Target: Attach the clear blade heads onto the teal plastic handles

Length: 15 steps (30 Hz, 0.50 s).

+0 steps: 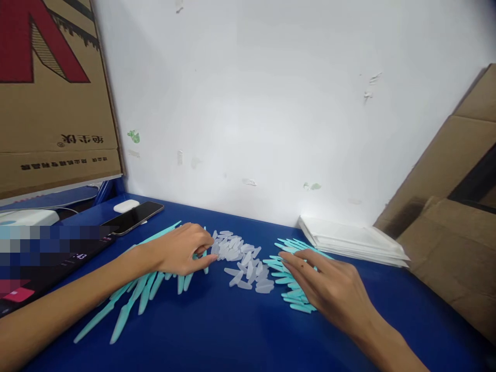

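Note:
My left hand hovers at the left edge of a pile of small translucent white caps. Its fingers are curled and the thumb stands apart from them, with nothing visible between. Beneath that hand and wrist lie several turquoise eyebrow razors, fanned out, their pale wide ends toward me. My right hand rests over a second bunch of turquoise eyebrow razors, their narrow ends pointing left. Thumb and index finger pinch together at the end of one razor there; the palm hides the rest of the bunch.
A stack of white sheets or flat packs lies at the back right, against cardboard. At left are a phone, a white case, a dark screen device and a large carton. A white wall bounds the blue table.

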Tool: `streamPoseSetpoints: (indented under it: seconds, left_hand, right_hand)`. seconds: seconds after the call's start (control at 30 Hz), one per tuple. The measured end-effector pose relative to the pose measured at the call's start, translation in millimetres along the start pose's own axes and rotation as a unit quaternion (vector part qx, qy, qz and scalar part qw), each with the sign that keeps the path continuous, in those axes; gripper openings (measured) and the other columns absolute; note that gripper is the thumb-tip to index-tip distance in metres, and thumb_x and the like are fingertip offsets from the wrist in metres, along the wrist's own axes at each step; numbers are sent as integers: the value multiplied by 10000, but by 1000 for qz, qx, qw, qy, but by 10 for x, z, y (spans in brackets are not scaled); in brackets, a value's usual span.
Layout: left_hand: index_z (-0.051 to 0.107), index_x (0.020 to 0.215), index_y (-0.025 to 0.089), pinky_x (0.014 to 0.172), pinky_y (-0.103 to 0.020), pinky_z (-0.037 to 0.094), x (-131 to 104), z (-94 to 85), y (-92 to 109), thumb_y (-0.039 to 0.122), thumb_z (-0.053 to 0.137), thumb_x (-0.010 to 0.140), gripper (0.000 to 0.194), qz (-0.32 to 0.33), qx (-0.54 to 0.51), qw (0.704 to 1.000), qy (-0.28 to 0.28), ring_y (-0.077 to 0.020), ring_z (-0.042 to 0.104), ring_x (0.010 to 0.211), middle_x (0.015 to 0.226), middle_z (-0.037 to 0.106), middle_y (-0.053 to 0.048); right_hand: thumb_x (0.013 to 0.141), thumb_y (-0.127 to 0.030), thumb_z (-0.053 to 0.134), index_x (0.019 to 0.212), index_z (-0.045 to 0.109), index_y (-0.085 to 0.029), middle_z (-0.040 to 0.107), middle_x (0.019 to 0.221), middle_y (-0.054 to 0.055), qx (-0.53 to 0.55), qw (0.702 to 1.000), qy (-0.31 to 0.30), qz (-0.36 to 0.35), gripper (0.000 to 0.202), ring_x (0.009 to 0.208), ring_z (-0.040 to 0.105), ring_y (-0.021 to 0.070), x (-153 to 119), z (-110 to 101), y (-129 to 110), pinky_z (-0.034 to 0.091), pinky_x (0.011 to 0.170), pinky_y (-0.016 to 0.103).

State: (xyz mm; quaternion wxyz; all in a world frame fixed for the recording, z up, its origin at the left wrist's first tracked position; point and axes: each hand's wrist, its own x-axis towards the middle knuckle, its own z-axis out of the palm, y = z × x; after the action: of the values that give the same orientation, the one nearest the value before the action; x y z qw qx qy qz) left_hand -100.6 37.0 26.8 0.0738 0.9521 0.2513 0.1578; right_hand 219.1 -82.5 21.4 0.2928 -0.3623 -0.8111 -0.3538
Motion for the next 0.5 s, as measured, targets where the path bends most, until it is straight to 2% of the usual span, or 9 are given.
streamPoseSetpoints:
  seconds: [0.07, 0.13, 0.23, 0.37, 0.43, 0.5]
  left_hand:
    - [426, 595, 198, 558, -320, 262, 6, 12, 51, 346, 568, 931, 394, -1, 8, 1000, -6, -132, 341, 497, 558, 465, 17]
    - [499, 644, 194, 586, -319, 286, 12, 31, 125, 321, 536, 953, 336, -7, 19, 1000, -5, -136, 422, 527, 622, 557, 4]
    - [629, 844, 200, 654, -314, 337, 17, 103, 279, 349, 496, 992, 249, -17, 25, 999, -12, -175, 587, 704, 835, 677, -25]
    - [648, 1177, 224, 708, -327, 373, 8, 290, 480, 486, 509, 996, 347, -23, 34, 999, -14, -237, 636, 897, 1101, 663, -70]
    - [636, 1223, 218, 694, -329, 377, 3, 380, 530, 504, 531, 987, 385, -19, 38, 999, -19, -244, 638, 908, 1132, 645, -80]
    - [648, 1190, 216, 656, -322, 366, 1, 441, 536, 436, 521, 1003, 315, -12, 42, 999, -26, -232, 638, 886, 1111, 639, -76]
  right_hand:
    - [997, -127, 593, 1088, 710, -162, 708, 843, 14, -4, 1000, 5, 2, 152, 649, 635, 104, 13, -3, -7, 404, 580, 243]
    - [998, -143, 603, 1097, 707, -164, 694, 822, 19, -11, 1000, 6, 7, 145, 684, 632, 118, 25, -10, -9, 412, 616, 247]
    - [1018, -170, 578, 1133, 693, -166, 663, 800, 18, -25, 1000, -6, 15, 162, 673, 606, 126, 25, -17, -2, 398, 622, 257]
    - [1057, -205, 511, 1205, 655, -189, 632, 788, -11, -34, 999, -34, 10, 207, 519, 506, 90, 0, 0, 6, 327, 518, 257]
    - [1068, -220, 487, 1224, 644, -201, 622, 778, -20, -34, 999, -43, 3, 222, 480, 473, 85, -12, 17, 2, 292, 483, 262]
    - [1069, -229, 485, 1226, 646, -202, 607, 751, -25, -24, 999, -48, 0, 226, 470, 461, 86, -19, 32, -6, 274, 467, 264]
